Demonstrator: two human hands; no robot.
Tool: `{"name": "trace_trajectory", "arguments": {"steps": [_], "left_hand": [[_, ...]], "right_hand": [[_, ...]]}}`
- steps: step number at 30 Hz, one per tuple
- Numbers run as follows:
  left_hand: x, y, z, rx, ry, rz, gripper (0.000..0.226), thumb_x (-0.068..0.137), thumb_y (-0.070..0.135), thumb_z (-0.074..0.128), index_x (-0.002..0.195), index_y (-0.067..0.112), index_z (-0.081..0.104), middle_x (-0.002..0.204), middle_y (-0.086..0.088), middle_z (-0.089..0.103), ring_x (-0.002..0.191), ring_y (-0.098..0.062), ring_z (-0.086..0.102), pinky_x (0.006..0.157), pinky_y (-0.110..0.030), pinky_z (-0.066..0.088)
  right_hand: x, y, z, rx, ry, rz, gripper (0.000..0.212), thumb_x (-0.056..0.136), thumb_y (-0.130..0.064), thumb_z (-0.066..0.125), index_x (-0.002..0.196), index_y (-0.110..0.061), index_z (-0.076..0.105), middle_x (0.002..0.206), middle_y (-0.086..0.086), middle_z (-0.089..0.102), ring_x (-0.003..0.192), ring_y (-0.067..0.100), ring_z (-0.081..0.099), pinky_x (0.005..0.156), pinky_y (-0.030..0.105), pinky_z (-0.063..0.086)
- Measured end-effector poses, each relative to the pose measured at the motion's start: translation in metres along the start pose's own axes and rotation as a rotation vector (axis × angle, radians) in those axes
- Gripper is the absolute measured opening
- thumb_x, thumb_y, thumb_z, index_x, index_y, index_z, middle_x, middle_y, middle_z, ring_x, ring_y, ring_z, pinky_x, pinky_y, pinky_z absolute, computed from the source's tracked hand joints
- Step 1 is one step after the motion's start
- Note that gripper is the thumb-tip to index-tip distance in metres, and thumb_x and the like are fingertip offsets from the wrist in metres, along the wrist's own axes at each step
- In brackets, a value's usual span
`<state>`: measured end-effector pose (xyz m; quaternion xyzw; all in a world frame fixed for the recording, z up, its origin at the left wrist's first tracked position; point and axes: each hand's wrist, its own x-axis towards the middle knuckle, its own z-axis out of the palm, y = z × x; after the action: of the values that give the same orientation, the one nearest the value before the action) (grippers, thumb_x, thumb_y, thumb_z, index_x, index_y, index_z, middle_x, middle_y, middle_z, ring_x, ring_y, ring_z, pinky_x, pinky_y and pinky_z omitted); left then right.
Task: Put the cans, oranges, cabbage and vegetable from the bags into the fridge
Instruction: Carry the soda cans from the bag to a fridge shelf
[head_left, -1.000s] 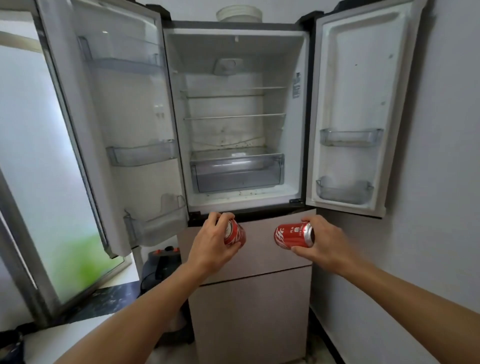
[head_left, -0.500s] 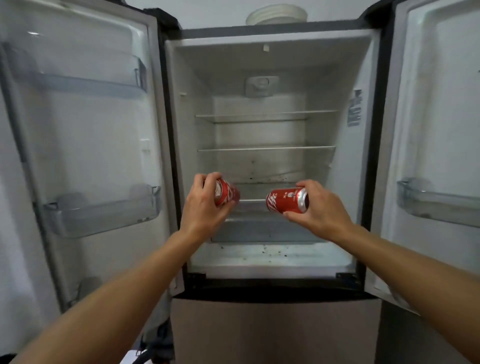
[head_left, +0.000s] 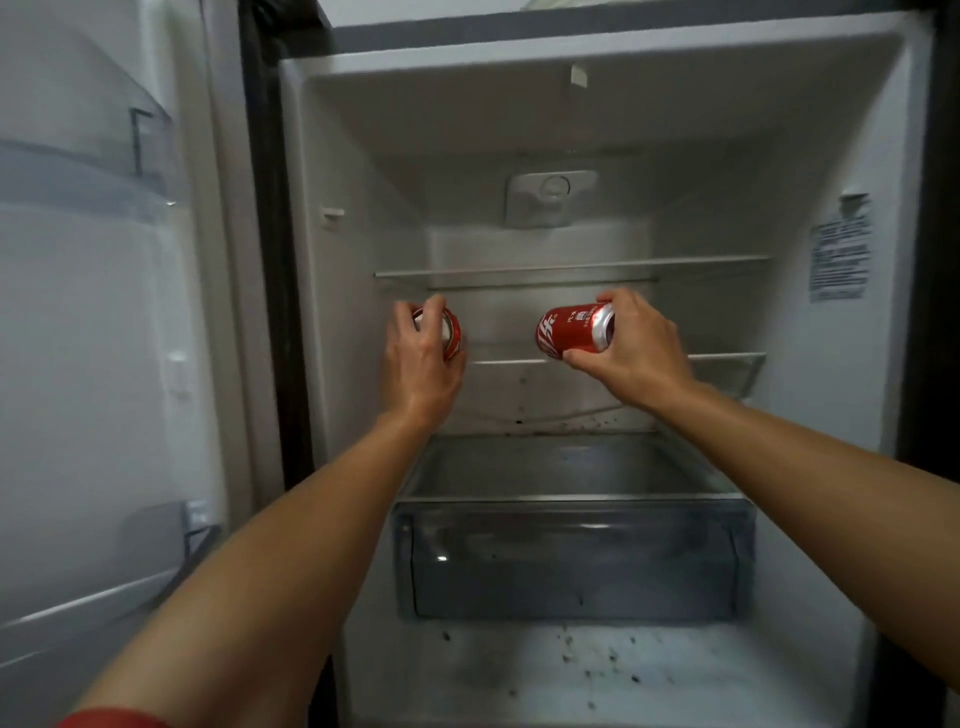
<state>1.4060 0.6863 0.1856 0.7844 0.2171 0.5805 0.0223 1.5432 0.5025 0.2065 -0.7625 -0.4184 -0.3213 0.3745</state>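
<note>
The fridge (head_left: 841, 130) stands open in front of me. My left hand (head_left: 421, 364) grips a red can (head_left: 451, 335), its silver end facing me, mostly hidden behind my fingers. My right hand (head_left: 634, 348) holds a second red can (head_left: 571, 332) on its side, white lettering showing. Both cans hang inside the fridge compartment, between the upper glass shelf (head_left: 571, 270) and the lower glass shelf (head_left: 727, 358). No oranges, cabbage, vegetable or bags are in view.
A clear crisper drawer (head_left: 571, 561) sits below my hands, above a speckled white floor (head_left: 597, 670). The left door (head_left: 104, 312) is swung open with clear bins. A thermostat housing (head_left: 550, 200) is on the back wall, and a label (head_left: 840, 249) on the right wall.
I have stepped closer to the fridge. Both hands have risen with their cans from in front of the drawer to the level between the two glass shelves, inside the compartment.
</note>
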Motion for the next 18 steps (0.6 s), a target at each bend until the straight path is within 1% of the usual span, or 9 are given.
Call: {"name": "trace_trajectory", "arguments": {"steps": [4, 7, 9, 11, 13, 15, 16, 18], "left_hand": [[0.016, -0.017, 0.024, 0.068, -0.026, 0.042, 0.057, 0.082, 0.022, 0.072, 0.131, 0.019, 0.044, 0.125, -0.016, 0.041, 0.111, -0.032, 0.048, 0.082, -0.046, 0.053], [0.019, -0.030, 0.035, 0.103, -0.064, 0.038, 0.060, 0.084, 0.022, 0.071, 0.136, 0.021, 0.042, 0.132, -0.018, 0.037, 0.116, -0.034, 0.044, 0.086, -0.045, 0.051], [0.020, -0.040, 0.039, 0.118, -0.067, 0.021, 0.057, 0.087, 0.030, 0.067, 0.137, 0.020, 0.042, 0.135, -0.019, 0.037, 0.117, -0.035, 0.043, 0.088, -0.045, 0.049], [0.024, -0.048, 0.039, 0.147, -0.026, 0.003, 0.053, 0.091, 0.040, 0.057, 0.137, 0.017, 0.042, 0.133, -0.019, 0.040, 0.116, -0.036, 0.044, 0.088, -0.045, 0.046], [0.026, -0.053, 0.038, 0.168, -0.021, 0.005, 0.053, 0.095, 0.044, 0.040, 0.139, 0.015, 0.040, 0.133, -0.018, 0.041, 0.118, -0.035, 0.044, 0.090, -0.044, 0.044], [0.029, -0.055, 0.039, 0.183, -0.072, 0.033, 0.060, 0.092, 0.044, 0.025, 0.143, 0.013, 0.035, 0.135, -0.018, 0.042, 0.120, -0.034, 0.043, 0.091, -0.044, 0.044], [0.032, -0.056, 0.041, 0.187, -0.102, 0.037, 0.061, 0.091, 0.042, 0.023, 0.144, 0.013, 0.033, 0.136, -0.018, 0.041, 0.121, -0.035, 0.042, 0.092, -0.045, 0.044], [0.039, -0.061, 0.048, 0.196, -0.163, 0.014, 0.057, 0.094, 0.034, 0.030, 0.147, 0.013, 0.029, 0.138, -0.019, 0.040, 0.122, -0.037, 0.042, 0.096, -0.047, 0.043]], "right_hand": [[0.027, 0.009, 0.028, -0.014, -0.022, -0.022, 0.074, 0.070, -0.041, 0.080, 0.129, -0.014, 0.046, 0.126, 0.009, 0.054, 0.109, 0.029, 0.056, 0.090, 0.039, 0.047], [0.042, 0.008, 0.049, -0.026, -0.038, -0.050, 0.075, 0.069, -0.040, 0.080, 0.131, -0.015, 0.045, 0.128, 0.009, 0.053, 0.110, 0.030, 0.056, 0.089, 0.041, 0.048], [0.051, 0.007, 0.063, -0.038, -0.048, -0.072, 0.076, 0.069, -0.041, 0.080, 0.131, -0.016, 0.045, 0.129, 0.010, 0.053, 0.110, 0.031, 0.056, 0.089, 0.041, 0.049], [0.060, 0.005, 0.076, -0.063, -0.073, -0.098, 0.075, 0.071, -0.042, 0.079, 0.132, -0.016, 0.044, 0.129, 0.011, 0.052, 0.110, 0.033, 0.057, 0.087, 0.041, 0.048], [0.069, 0.003, 0.088, -0.075, -0.127, -0.109, 0.075, 0.074, -0.045, 0.076, 0.135, -0.017, 0.042, 0.129, 0.013, 0.050, 0.109, 0.034, 0.056, 0.086, 0.040, 0.048], [0.078, -0.001, 0.098, -0.035, -0.217, -0.107, 0.076, 0.078, -0.045, 0.071, 0.140, -0.018, 0.038, 0.133, 0.013, 0.046, 0.112, 0.034, 0.054, 0.087, 0.041, 0.050], [0.083, -0.004, 0.103, 0.003, -0.268, -0.111, 0.075, 0.080, -0.044, 0.068, 0.143, -0.019, 0.035, 0.138, 0.013, 0.042, 0.114, 0.035, 0.053, 0.089, 0.041, 0.050], [0.093, -0.009, 0.110, 0.090, -0.360, -0.122, 0.074, 0.085, -0.040, 0.061, 0.148, -0.020, 0.028, 0.146, 0.013, 0.033, 0.121, 0.036, 0.048, 0.094, 0.040, 0.047]]}}
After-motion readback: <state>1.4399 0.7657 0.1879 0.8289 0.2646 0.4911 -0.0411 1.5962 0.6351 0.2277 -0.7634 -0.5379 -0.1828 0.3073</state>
